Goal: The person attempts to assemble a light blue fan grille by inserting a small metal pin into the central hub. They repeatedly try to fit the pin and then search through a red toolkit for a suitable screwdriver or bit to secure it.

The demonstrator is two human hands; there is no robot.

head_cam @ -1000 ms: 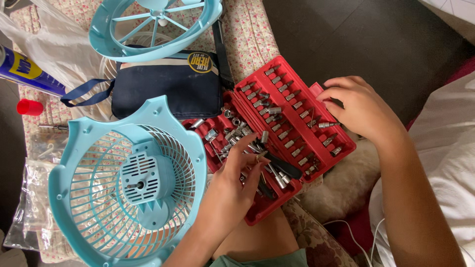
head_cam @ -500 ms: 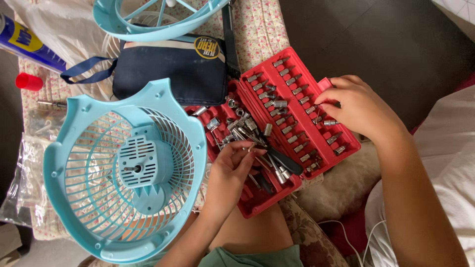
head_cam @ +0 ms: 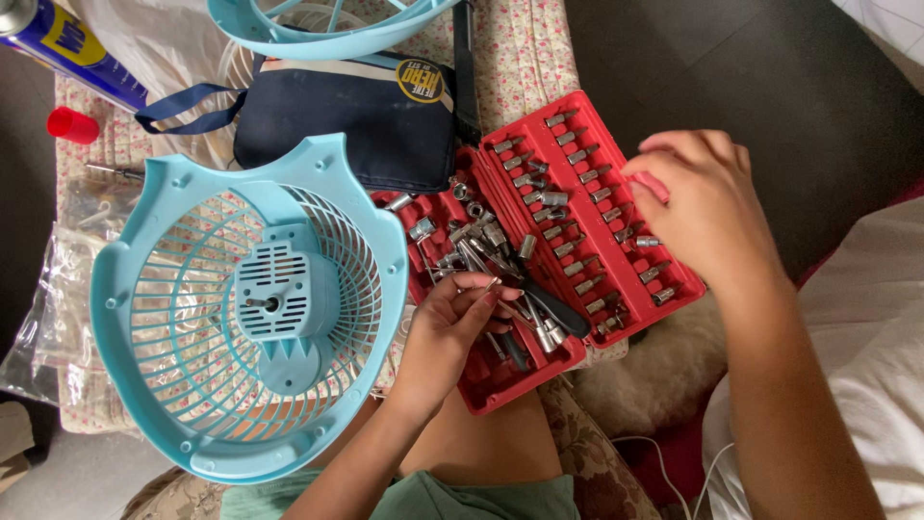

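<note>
An open red tool case (head_cam: pixel 616 135) lies across my lap. Its lid holds rows of metal bits (head_cam: pixel 568 207), and its tray holds loose sockets (head_cam: pixel 462 236) and a black-handled driver (head_cam: pixel 556 312). My left hand (head_cam: pixel 448 332) hovers over the tray and pinches a small metal bit (head_cam: pixel 491 286) between thumb and fingertips. My right hand (head_cam: pixel 703 207) rests palm down on the lid's far right edge, fingers curled over a red latch, with nothing visibly held. A light blue fan grille (head_cam: pixel 173 289) with its motor hub (head_cam: pixel 274 294) lies just left of my left hand.
A navy zip pouch (head_cam: pixel 356 116) lies behind the case, and a second light blue fan ring (head_cam: pixel 327 24) behind that. At far left are a blue and yellow spray can (head_cam: pixel 67 43), a red cap (head_cam: pixel 72 125) and clear plastic bags (head_cam: pixel 43 308). Dark floor shows at upper right.
My left hand drew back from the loose sockets toward me, pinching a small bit. My right hand shifted slightly right along the lid's edge. The view moved a little.
</note>
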